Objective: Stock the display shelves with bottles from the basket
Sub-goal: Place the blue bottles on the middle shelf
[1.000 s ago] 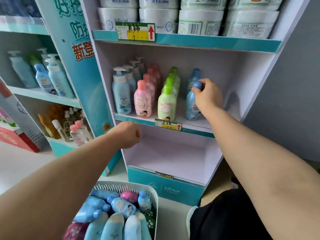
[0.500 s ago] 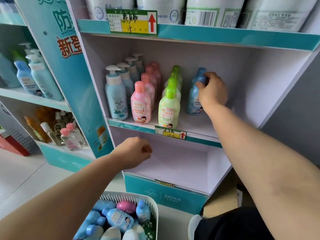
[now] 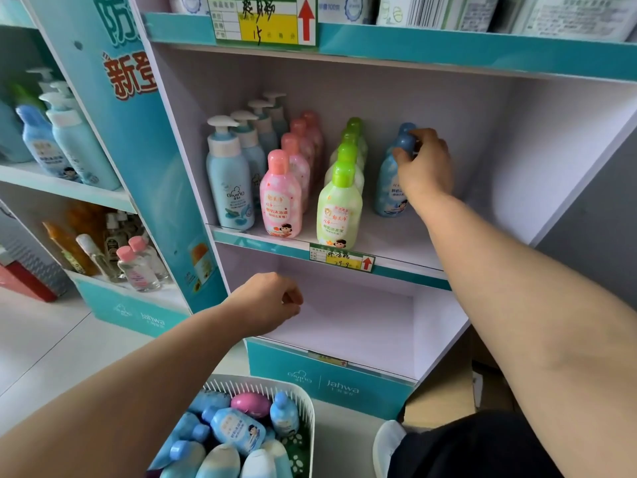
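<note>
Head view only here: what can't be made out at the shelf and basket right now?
All head view.
Blue bottle: right hand covers its right side and whatever stands behind.
Basket: cut off by the bottom edge, bottle count unknown.
Top-shelf packs: cut off by the top edge.

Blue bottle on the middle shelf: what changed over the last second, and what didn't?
The right hand, still gripping its cap, slid the blue bottle back from the front edge, so it now stands deeper than the front green bottle. Nothing was released. The left hand stayed loosely curled and empty by the lower shelf; the basket is unchanged.
</note>
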`<move>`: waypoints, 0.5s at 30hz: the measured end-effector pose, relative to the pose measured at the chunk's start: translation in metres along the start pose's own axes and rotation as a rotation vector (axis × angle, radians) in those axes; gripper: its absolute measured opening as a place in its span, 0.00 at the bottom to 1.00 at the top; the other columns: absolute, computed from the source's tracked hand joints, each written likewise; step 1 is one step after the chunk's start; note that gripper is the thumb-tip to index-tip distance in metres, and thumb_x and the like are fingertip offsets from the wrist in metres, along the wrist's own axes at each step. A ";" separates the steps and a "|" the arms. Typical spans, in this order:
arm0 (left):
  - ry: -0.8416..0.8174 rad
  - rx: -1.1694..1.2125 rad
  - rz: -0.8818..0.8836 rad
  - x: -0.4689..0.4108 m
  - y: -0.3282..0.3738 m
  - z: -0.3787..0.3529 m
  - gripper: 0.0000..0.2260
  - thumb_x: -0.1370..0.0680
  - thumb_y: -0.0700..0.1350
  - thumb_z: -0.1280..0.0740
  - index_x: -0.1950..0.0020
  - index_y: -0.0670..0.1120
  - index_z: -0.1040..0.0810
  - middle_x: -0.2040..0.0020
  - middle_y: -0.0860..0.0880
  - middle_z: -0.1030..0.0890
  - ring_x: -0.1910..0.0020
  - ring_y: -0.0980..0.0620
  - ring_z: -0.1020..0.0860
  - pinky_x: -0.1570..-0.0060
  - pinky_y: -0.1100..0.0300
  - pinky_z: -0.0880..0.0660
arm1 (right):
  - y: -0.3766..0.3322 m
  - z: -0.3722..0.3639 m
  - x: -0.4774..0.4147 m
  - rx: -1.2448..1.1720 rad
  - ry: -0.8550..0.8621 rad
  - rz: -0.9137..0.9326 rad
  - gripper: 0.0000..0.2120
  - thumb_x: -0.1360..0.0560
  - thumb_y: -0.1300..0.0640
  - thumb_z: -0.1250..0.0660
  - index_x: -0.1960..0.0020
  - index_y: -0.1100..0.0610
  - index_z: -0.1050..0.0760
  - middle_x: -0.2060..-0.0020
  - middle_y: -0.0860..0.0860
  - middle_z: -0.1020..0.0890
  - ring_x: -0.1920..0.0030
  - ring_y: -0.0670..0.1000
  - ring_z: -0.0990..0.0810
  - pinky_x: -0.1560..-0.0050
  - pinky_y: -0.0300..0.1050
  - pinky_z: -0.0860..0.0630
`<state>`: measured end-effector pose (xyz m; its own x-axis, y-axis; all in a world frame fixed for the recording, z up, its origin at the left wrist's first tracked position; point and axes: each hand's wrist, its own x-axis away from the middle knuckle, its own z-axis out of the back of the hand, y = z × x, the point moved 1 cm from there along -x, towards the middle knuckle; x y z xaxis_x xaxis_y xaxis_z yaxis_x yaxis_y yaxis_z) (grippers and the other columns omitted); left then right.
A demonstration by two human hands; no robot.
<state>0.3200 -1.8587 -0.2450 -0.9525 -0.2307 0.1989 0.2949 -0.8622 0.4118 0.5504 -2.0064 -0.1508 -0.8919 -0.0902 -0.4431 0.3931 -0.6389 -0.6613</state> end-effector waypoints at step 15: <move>0.015 0.024 0.005 0.004 0.003 0.000 0.08 0.22 0.45 0.33 0.44 0.48 0.19 0.45 0.51 0.19 0.49 0.54 0.22 0.48 0.63 0.25 | 0.003 0.004 0.012 -0.014 -0.018 -0.062 0.34 0.27 0.42 0.32 0.29 0.58 0.38 0.35 0.57 0.27 0.36 0.58 0.27 0.41 0.50 0.30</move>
<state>0.3167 -1.8618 -0.2427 -0.9519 -0.2422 0.1879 0.3015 -0.8500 0.4320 0.5398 -2.0124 -0.1561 -0.9185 -0.0647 -0.3901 0.3400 -0.6328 -0.6956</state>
